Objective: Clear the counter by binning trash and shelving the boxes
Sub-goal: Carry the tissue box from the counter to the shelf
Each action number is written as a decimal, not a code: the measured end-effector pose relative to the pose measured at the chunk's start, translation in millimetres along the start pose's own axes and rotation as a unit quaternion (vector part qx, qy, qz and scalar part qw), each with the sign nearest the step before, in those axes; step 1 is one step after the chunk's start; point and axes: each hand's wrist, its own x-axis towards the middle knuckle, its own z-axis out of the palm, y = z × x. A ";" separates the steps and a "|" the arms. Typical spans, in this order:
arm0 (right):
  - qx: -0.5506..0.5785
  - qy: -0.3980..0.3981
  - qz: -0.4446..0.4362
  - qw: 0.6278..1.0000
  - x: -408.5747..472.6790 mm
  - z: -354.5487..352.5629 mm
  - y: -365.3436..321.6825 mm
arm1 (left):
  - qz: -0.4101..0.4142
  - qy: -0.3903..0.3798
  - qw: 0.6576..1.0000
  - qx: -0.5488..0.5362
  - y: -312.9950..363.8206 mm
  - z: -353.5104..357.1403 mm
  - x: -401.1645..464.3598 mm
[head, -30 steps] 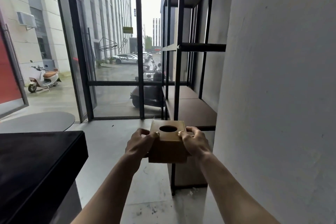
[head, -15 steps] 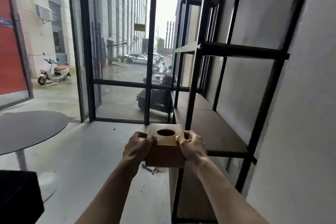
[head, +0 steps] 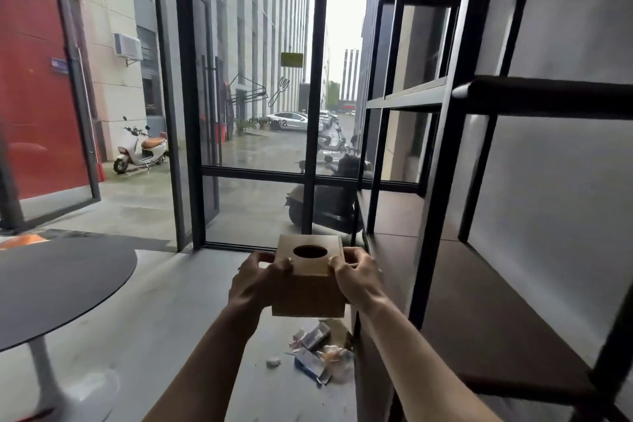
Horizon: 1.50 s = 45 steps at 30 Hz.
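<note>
A brown cardboard box (head: 308,295) with an oval hole in its top is held in the air between both hands. My left hand (head: 255,281) grips its left side and my right hand (head: 359,276) grips its right side. The box hangs just left of a black metal shelf unit, whose brown lower shelf board (head: 455,288) lies to the right at about hand height. A black upper shelf (head: 548,98) crosses higher up on the right.
Crumpled wrappers and paper scraps (head: 317,353) lie on the grey floor under the box, by the shelf's foot. A round dark table (head: 58,288) on a white pedestal stands at left. Glass doors with black frames (head: 317,113) close off the street ahead.
The view has moved closer to the shelf unit, with the box carried along in both hands. The black counter at lower left has dropped out of view, and floor litter now shows.
</note>
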 end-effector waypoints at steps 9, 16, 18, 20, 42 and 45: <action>0.017 -0.026 -0.001 1.000 242.5 60.8 -3.3 | 0.000 0.019 1.000 0.005 16.7 39.7 238.7; 0.029 -0.019 0.014 0.999 403.5 84.3 -3.7 | 0.001 0.015 1.000 0.004 38.0 82.8 396.7; 0.027 -0.002 0.017 0.999 443.2 84.7 2.0 | 0.004 -0.004 1.000 0.001 41.4 99.8 438.7; 0.020 0.022 0.020 0.999 482.0 81.0 9.9 | 0.011 -0.028 0.999 0.010 44.3 122.6 481.1; 0.060 0.488 0.267 0.829 624.7 -80.4 172.5 | 0.064 -0.516 0.847 0.112 34.0 514.6 657.8; 0.032 0.535 0.317 0.782 580.2 -95.0 199.4 | 0.080 -0.580 0.800 0.132 12.2 548.5 615.0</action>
